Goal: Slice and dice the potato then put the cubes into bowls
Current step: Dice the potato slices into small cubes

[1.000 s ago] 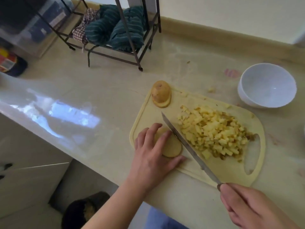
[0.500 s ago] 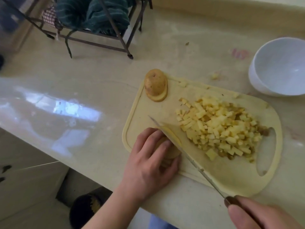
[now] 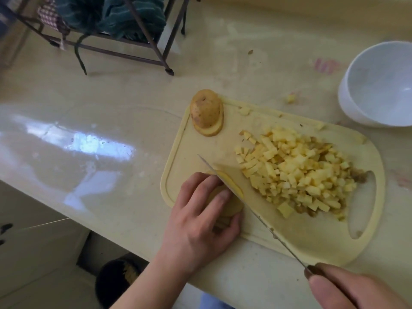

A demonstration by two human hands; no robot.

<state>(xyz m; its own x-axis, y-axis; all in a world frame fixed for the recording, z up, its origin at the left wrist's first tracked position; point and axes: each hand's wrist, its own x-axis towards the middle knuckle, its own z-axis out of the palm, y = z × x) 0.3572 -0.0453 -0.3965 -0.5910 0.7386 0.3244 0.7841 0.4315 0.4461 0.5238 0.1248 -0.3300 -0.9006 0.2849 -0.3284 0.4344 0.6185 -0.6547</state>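
The pale surface (image 3: 111,134) carries a cutting board (image 3: 289,246) with a white bowl (image 3: 376,85) standing empty just beyond its far right corner. Most of the potato is already a heap of cubes (image 3: 294,172) on the right half of the board; a skin-on end piece (image 3: 206,110) sits on a slice at the far left corner, untouched. At the near left corner the left hand (image 3: 200,221) presses down on a small stack of round slices (image 3: 229,204), fingers bent over the top and thumb tucked against the near side. The right hand (image 3: 347,288) grips the handle of the knife (image 3: 252,210), whose blade runs diagonally across the stack, close against the left fingertips (image 3: 224,194). The step in hand looks like cutting these slices into strips before crossing them into cubes. To do it well, the left fingertips should curl back so the knuckles guide the blade, the stack should stay squared and flat, and the cuts should match the width of the cubes already made. The blade is near the fingers, so a slip on the wet slices is the main risk. A few stray cubes (image 3: 290,98) lie off the board and want gathering later.
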